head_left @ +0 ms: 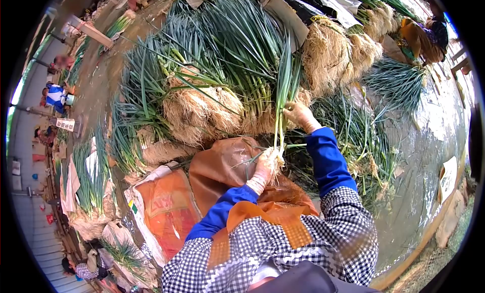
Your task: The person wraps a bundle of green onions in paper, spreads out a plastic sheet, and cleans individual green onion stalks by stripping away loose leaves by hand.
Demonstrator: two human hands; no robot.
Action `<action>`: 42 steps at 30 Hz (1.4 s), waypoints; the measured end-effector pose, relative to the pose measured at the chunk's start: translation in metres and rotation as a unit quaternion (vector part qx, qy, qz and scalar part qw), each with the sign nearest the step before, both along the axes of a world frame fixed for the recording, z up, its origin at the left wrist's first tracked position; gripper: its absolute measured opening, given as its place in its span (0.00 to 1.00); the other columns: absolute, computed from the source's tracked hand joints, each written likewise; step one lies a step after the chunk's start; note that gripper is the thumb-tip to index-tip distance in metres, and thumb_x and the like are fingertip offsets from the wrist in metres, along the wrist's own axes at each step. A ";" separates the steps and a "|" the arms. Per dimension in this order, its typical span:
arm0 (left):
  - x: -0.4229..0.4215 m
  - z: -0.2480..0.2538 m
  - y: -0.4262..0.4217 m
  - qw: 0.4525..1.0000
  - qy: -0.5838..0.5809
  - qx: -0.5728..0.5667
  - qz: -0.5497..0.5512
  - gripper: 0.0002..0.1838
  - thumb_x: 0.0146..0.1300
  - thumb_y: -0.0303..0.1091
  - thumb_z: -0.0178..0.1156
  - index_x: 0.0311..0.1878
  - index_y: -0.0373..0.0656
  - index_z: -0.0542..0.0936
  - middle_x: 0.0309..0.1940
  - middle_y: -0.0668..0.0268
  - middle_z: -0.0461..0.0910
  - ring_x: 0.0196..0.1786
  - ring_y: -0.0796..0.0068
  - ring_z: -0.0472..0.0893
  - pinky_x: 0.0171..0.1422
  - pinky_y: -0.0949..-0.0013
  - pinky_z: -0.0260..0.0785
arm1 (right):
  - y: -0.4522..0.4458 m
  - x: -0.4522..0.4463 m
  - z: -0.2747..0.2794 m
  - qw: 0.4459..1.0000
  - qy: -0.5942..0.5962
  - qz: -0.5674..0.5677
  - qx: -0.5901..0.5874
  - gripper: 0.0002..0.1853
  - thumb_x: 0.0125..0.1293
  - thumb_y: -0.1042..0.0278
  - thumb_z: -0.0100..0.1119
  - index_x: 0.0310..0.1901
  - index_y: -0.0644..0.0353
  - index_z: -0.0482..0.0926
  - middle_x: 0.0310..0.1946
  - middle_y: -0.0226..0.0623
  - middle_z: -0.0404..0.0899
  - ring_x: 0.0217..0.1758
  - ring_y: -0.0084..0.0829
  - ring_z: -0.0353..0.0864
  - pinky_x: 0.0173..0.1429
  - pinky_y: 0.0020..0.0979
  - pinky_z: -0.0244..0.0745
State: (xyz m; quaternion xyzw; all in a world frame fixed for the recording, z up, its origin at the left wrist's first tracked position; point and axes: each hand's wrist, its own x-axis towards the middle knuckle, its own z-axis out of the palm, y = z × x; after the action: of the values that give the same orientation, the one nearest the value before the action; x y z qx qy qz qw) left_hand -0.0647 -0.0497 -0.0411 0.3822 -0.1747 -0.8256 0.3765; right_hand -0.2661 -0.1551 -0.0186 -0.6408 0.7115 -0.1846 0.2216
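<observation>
In front of me several green onions (279, 122) stand nearly upright, leaves pointing away and pale root ends toward my lap. My left hand (265, 166) is closed round their lower white ends by the roots. Higher up the stalks, my right hand (300, 115) has its fingers bent against the stems, pulling close to them. Just beyond lies a large heap of green onions (252, 55) with a thick tangle of straw-coloured roots (202, 113). A brown apron (222, 161) covers my knees below the hands.
Loose green onions and leaf scraps (361, 146) lie on the wet floor (414, 176) to the right. Root-heavy bundles (328, 50) stand at the far right. An orange sack (169, 207) is at my left. Other people (427, 37) sit farther off.
</observation>
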 end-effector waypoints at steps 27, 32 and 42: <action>-0.008 -0.003 0.005 0.938 -0.258 -0.231 0.016 0.05 0.65 0.30 0.53 0.39 0.40 0.73 0.26 0.73 0.74 0.27 0.87 0.69 0.31 0.81 0.64 | 0.012 -0.008 -0.009 0.957 -0.092 -0.131 -0.242 0.16 0.66 0.55 0.50 0.31 0.59 0.77 0.21 0.36 0.77 0.24 0.36 0.76 0.33 0.35 0.74; -0.004 0.007 0.004 0.960 -0.218 -0.171 -0.033 0.06 0.66 0.31 0.52 0.41 0.40 0.73 0.27 0.71 0.74 0.25 0.84 0.70 0.31 0.80 0.65 | 0.062 -0.049 -0.017 0.930 -0.232 -0.271 -0.087 0.11 0.66 0.59 0.52 0.36 0.57 0.78 0.17 0.27 0.72 0.17 0.16 0.65 0.21 0.20 0.57; 0.009 0.016 -0.011 0.931 0.307 0.194 -0.023 0.08 0.66 0.31 0.51 0.43 0.38 0.72 0.27 0.64 0.70 0.27 0.74 0.72 0.32 0.74 0.71 | 0.040 0.052 -0.020 0.815 -0.544 -0.007 -0.201 0.14 0.66 0.63 0.51 0.51 0.57 0.74 0.47 0.32 0.74 0.47 0.25 0.74 0.49 0.28 0.70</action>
State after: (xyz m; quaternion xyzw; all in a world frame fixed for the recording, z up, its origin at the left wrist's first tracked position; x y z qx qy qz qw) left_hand -0.0559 -0.0602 -0.0252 0.1713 0.1043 -0.9290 0.3111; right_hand -0.2140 -0.1156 -0.0391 -0.4615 0.4264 -0.6436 0.4370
